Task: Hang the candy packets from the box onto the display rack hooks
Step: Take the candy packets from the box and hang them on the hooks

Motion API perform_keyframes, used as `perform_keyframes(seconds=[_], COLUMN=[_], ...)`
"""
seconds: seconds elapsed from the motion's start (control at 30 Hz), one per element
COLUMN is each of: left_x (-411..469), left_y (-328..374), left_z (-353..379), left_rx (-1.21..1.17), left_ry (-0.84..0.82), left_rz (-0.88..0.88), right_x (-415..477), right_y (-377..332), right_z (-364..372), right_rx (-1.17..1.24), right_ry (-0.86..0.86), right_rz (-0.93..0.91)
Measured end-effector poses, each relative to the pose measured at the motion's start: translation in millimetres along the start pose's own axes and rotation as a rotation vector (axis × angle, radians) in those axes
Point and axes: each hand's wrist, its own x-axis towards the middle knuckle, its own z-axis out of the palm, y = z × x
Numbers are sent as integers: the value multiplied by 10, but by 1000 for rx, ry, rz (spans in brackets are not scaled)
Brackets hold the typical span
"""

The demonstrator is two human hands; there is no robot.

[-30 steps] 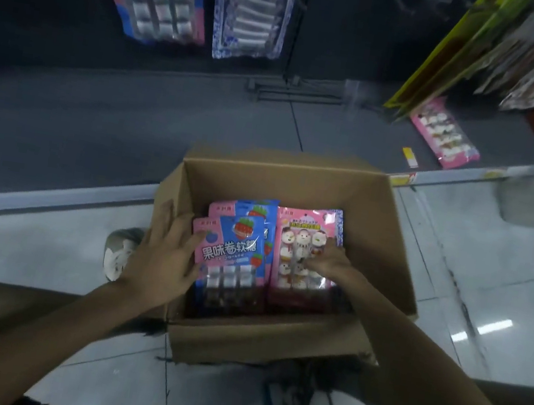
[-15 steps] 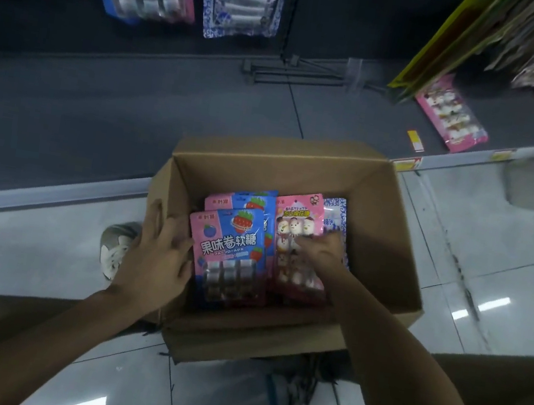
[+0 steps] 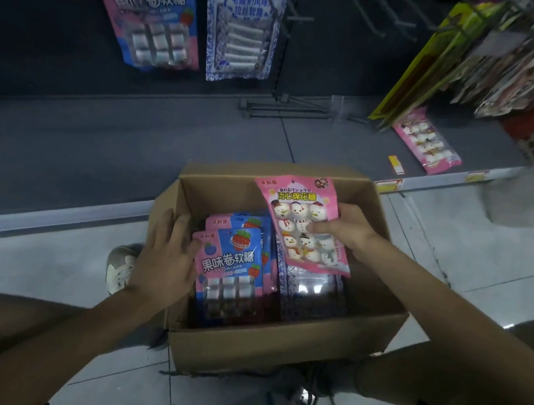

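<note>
An open cardboard box (image 3: 382, 254) stands on the floor in front of me. My right hand (image 3: 346, 231) grips a pink snowman marshmallow packet (image 3: 294, 220), lifted above the box's right side and tilted. My left hand (image 3: 167, 256) rests flat on the box's left wall, fingers touching the pink-and-blue strawberry candy packets (image 3: 231, 266) stacked inside. Blue-patterned packets (image 3: 311, 292) lie under the lifted one. On the rack above hang a pink-and-blue packet (image 3: 156, 9) and a blue-and-white packet (image 3: 244, 22). Bare hooks (image 3: 374, 7) jut out to their right.
A dark low shelf (image 3: 92, 155) runs behind the box, with a loose pink snowman packet (image 3: 426, 146) lying at its right. Yellow and other hanging packets (image 3: 487, 62) crowd the upper right. A shoe (image 3: 119, 267) sits left of the box. Pale floor tiles (image 3: 476, 251) surround it.
My right hand has taken hold of the pink snowman packet and lifted it up out of the box. My left hand stays on the box's left side.
</note>
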Motion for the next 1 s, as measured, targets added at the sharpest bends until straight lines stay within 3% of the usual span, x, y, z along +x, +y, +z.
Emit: perform_keyframes(seconds=[0.3,0.4,0.47,0.63,0.8,1.0], left_x=[149,233,288,424,526,703], left_y=[73,136,282,805,1040,1119], left_z=[-175,-262,-443,-1085,-1311,-1259], left_rx=[-47,-167,-429,-1368,-1628,-1947], left_ry=[84,89,63,-116,-174,-235], left_rz=[-26,-52,-137,-348,-279,-415], right_x=[-741,-946,-1008,-1067,-1040,-1136], right_y=[-721,-801,-785,-813,-813,-895], right_z=[-527,-581,-565,-500,-382,-271], right_rx=[2,84,168,375,358,448], right_ry=[-119,-129,-93,-8,-4,-123], right_rz=[-211,-261,-265,-276,-243,-247])
